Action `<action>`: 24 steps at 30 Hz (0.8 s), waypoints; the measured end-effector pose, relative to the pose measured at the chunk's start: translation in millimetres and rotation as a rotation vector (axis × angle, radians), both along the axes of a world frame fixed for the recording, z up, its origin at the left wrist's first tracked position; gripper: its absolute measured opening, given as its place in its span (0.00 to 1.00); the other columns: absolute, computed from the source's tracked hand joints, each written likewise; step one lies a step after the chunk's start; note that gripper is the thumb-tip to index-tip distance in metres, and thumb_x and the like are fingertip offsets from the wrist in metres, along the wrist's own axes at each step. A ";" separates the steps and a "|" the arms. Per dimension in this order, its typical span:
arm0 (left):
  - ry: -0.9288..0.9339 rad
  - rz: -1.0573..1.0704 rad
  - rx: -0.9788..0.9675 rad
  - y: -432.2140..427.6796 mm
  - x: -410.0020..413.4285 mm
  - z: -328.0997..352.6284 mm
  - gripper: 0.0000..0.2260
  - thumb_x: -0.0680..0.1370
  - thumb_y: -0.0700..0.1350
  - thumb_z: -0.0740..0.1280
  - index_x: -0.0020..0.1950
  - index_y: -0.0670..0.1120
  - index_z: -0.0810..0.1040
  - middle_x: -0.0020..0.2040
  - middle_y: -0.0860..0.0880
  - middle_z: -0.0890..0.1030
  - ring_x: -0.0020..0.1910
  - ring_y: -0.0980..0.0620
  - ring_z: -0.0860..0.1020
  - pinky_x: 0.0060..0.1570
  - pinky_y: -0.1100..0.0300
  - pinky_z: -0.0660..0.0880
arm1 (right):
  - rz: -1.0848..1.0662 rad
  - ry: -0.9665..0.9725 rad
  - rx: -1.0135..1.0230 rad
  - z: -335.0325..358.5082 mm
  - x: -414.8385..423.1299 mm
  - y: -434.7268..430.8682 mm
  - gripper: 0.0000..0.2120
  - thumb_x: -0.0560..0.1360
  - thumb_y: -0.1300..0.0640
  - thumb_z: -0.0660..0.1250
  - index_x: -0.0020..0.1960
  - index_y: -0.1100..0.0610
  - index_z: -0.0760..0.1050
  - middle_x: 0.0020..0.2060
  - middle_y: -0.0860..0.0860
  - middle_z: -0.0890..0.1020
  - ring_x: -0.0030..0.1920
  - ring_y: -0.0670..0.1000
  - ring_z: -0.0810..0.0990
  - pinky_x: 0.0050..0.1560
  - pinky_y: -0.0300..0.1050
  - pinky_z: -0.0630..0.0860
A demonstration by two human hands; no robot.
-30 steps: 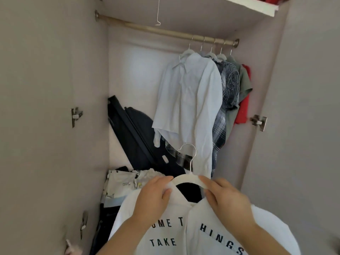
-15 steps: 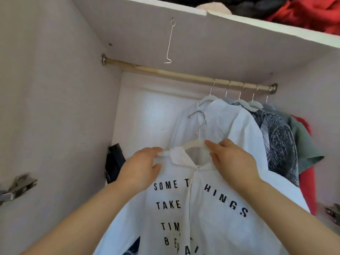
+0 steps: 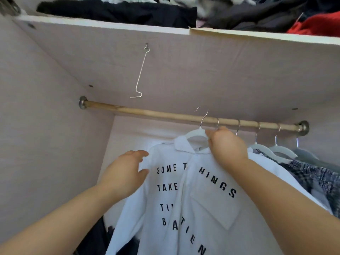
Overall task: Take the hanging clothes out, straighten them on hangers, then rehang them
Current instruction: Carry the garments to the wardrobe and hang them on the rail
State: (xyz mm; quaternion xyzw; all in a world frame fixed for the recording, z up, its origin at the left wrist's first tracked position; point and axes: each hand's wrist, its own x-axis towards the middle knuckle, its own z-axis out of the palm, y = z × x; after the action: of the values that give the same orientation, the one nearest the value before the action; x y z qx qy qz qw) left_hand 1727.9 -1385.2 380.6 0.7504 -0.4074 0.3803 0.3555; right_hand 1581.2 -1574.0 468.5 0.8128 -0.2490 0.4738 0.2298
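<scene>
White shirt (image 3: 202,208) with black letters sits on a white hanger (image 3: 195,133), its hook at the wooden rod (image 3: 147,112). My right hand (image 3: 227,144) pinches the hanger; my left hand (image 3: 127,173), fingers relaxed, is beside the shirt's shoulder.

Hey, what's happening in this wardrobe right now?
A person is rehanging a white button-up shirt with black lettering. The right hand grips its white plastic hanger, whose metal hook is up at the wooden rod, not clearly seated over it. The left hand is open at the shirt's shoulder. Other clothes hang at the rod's right end.
</scene>
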 end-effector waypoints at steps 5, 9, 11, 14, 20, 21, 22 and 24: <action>0.007 0.015 0.000 -14.6 20.4 -4.2 0.21 0.77 0.50 0.62 0.70 0.55 0.64 0.62 0.54 0.72 0.59 0.54 0.72 0.56 0.59 0.71 | 0.015 -0.023 0.011 17.0 23.3 -18.0 0.10 0.75 0.67 0.58 0.51 0.55 0.72 0.42 0.52 0.66 0.40 0.55 0.68 0.37 0.43 0.65; 0.011 0.030 -0.002 -18.4 30.4 -13.0 0.21 0.78 0.51 0.62 0.70 0.55 0.63 0.62 0.55 0.72 0.59 0.55 0.72 0.56 0.61 0.71 | 0.018 0.030 0.018 -2.8 43.2 -30.9 0.13 0.72 0.68 0.60 0.53 0.56 0.71 0.43 0.51 0.67 0.38 0.54 0.69 0.29 0.40 0.63; 0.027 0.029 0.011 -19.3 33.2 -18.0 0.21 0.78 0.51 0.61 0.71 0.55 0.62 0.63 0.55 0.72 0.60 0.55 0.72 0.56 0.62 0.71 | -0.005 0.042 -0.001 -14.9 51.1 -37.8 0.17 0.71 0.68 0.63 0.56 0.55 0.69 0.42 0.50 0.64 0.38 0.53 0.67 0.25 0.39 0.57; 0.043 0.037 0.026 -18.5 35.4 -23.6 0.21 0.78 0.50 0.61 0.71 0.55 0.62 0.63 0.55 0.72 0.60 0.55 0.72 0.56 0.61 0.71 | 0.024 0.001 -0.004 -19.6 58.0 -44.4 0.19 0.72 0.67 0.62 0.60 0.53 0.68 0.43 0.50 0.65 0.39 0.52 0.69 0.27 0.39 0.62; 0.107 0.029 0.052 -6.6 34.3 -39.6 0.22 0.78 0.50 0.61 0.71 0.54 0.62 0.64 0.54 0.72 0.60 0.55 0.72 0.56 0.62 0.69 | 0.123 -0.009 0.009 -42.6 58.3 -44.1 0.23 0.79 0.57 0.56 0.73 0.55 0.59 0.65 0.54 0.71 0.63 0.55 0.69 0.56 0.45 0.67; 0.119 0.026 0.061 -3.2 33.0 -44.1 0.22 0.78 0.49 0.62 0.71 0.54 0.62 0.64 0.53 0.72 0.59 0.55 0.72 0.56 0.63 0.69 | 0.117 0.000 -0.024 -49.6 55.7 -43.7 0.23 0.79 0.56 0.56 0.73 0.55 0.60 0.68 0.55 0.68 0.67 0.55 0.65 0.63 0.47 0.62; 0.132 0.020 0.070 1.0 30.9 -49.3 0.22 0.78 0.49 0.62 0.71 0.54 0.62 0.64 0.53 0.71 0.59 0.55 0.72 0.55 0.64 0.68 | 0.121 0.003 -0.056 -58.0 52.6 -42.9 0.23 0.78 0.55 0.57 0.73 0.55 0.61 0.71 0.55 0.65 0.70 0.54 0.62 0.67 0.48 0.57; 0.166 0.008 0.085 11.7 24.5 -62.8 0.22 0.78 0.49 0.62 0.71 0.54 0.62 0.64 0.53 0.71 0.59 0.55 0.72 0.53 0.65 0.67 | 0.170 0.002 -0.101 -79.6 45.6 -37.4 0.22 0.77 0.57 0.60 0.71 0.55 0.65 0.71 0.56 0.65 0.72 0.55 0.60 0.70 0.51 0.52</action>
State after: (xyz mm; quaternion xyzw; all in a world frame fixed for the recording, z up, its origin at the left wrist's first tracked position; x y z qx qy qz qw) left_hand 1752.4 -1373.5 317.7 0.7955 -0.3892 0.3006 0.3541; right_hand 1626.8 -1611.4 388.9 0.8190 -0.1550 0.5025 0.2296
